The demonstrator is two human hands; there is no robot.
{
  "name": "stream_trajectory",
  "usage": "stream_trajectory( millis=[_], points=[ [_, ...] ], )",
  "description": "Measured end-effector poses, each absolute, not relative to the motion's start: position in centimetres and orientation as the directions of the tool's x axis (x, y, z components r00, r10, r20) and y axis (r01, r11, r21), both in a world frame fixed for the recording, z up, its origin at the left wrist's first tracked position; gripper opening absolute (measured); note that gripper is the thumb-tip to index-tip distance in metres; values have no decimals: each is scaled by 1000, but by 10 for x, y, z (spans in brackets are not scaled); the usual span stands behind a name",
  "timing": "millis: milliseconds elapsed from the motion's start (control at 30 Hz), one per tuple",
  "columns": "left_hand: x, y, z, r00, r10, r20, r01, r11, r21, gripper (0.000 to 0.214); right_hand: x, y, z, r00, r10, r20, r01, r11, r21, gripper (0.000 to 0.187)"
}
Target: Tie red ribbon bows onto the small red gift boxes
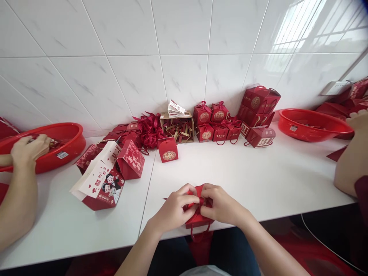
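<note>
A small red gift box sits at the table's front edge, right before me, with a cord handle hanging over the edge. Across its top runs a dark red ribbon. My left hand pinches the ribbon from the left, fingers closed. From the right, my right hand pinches the same ribbon, its fingertips close to the left ones. The fingers partly hide the ribbon and the box top. Farther back stands another red box with a gold emblem, touched by neither hand.
Against the tiled wall are a ribbon heap, a carton of ribbon pieces, ribboned boxes and stacked boxes. Printed boxes stand left. Red basins flank the table. A co-worker's hand reaches into the left basin; another person's arm is right.
</note>
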State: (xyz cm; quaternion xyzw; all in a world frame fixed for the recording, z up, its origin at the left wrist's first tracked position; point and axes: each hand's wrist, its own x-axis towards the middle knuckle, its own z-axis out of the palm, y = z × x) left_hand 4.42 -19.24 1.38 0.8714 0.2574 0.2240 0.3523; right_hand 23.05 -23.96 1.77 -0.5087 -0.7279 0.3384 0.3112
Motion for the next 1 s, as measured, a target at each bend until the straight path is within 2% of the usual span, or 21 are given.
stream_trajectory(
  millis=[200, 367, 500, 733, 867, 933, 1000],
  points=[
    [49, -193, 22, 790, 594, 150, 299, -587, 752, 22, 232, -240, 20, -292, 949, 115, 518, 258, -816, 19],
    [51, -197, 22, 788, 605, 117, 364, -611, 704, 21, 233, -241, 25, -306, 943, 130, 527, 282, -802, 20],
    [52, -198, 21, 791, 605, 93, 429, -656, 621, 19, 233, -241, 25, -321, 940, 114, 553, 283, -784, 19],
    [59, -204, 25, 803, 588, 102, 509, -765, 395, 16, 237, -239, 19, -375, 925, 59, 599, 290, -746, 20],
    [59, -205, 29, 757, 645, 102, 586, -740, 331, 11, 238, -240, 23, -375, 925, 53, 627, 296, -720, 15],
    [56, -204, 28, 700, 707, 101, 642, -685, 343, 3, 240, -244, 24, -339, 939, 65, 654, 285, -701, 15],
    [49, -203, 26, 613, 785, 91, 709, -597, 376, 9, 244, -248, 23, -274, 958, 83, 676, 253, -692, 15]
  ],
)
